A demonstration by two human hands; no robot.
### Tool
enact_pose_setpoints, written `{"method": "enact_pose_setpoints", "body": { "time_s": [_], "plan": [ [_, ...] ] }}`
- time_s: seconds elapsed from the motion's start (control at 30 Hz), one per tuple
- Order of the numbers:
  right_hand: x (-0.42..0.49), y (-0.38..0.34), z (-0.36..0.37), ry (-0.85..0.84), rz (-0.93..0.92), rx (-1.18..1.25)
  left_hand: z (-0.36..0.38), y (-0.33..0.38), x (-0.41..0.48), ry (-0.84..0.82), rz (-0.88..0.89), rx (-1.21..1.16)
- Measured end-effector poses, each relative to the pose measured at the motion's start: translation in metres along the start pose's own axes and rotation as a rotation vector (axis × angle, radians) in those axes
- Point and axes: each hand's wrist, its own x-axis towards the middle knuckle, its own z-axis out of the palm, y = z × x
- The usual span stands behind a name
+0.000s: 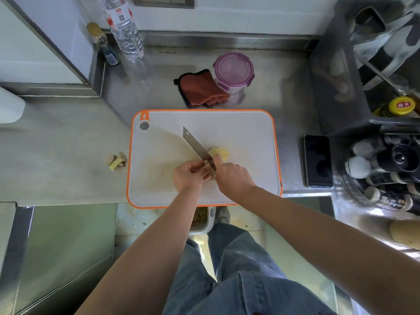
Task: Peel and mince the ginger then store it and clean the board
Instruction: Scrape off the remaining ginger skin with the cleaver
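Left hand (189, 176) pinches peeled ginger piece (206, 164) on cutting board (250, 133). Right hand (231, 176) curls round knife (195, 144) handle. Slices (220, 153) sit beside blade. Trimmings (117, 160) on counter (68, 144): peeling looks done. Mincing, storing in container (234, 71) and wiping with cloth (200, 89) remain.

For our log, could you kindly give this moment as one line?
left hand: holds pale yellow ginger piece; right hand: grips steel knife; surface: orange-rimmed white board

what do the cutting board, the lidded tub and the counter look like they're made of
Cutting board: likely plastic, matte white with an orange rubbery-looking rim. Lidded tub: clear plastic, translucent purple clip lid. Counter: probably stainless steel, brushed grey with dull reflections.
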Motion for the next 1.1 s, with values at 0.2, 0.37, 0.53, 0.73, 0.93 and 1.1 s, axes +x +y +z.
{"method": "enact_pose_setpoints", "body": {
  "time_s": [0.2, 0.37, 0.53, 0.73, 0.93, 1.1],
  "plan": [
    [-0.004, 0.025, -0.001, 0.096, 0.138, 0.342, 0.003, 0.0, -0.002, 0.019, 0.031, 0.0],
    [-0.02, 0.036, -0.013, 0.091, 0.036, 0.368, 0.002, -0.001, -0.002, 0.008, 0.014, -0.051],
    [-0.017, 0.029, -0.018, 0.031, 0.003, 0.32, 0.006, -0.003, -0.006, 0.042, -0.005, -0.094],
    [-0.022, 0.024, -0.019, 0.029, 0.009, 0.314, 0.006, -0.005, -0.007, 0.05, -0.002, -0.114],
    [-0.02, 0.029, -0.023, 0.078, 0.088, 0.363, 0.002, -0.007, -0.009, 0.03, 0.404, 0.45],
    [-0.024, 0.034, -0.017, 0.003, 0.143, 0.388, -0.006, 0.002, -0.008, -0.098, 0.77, 0.946]
  ]
}}
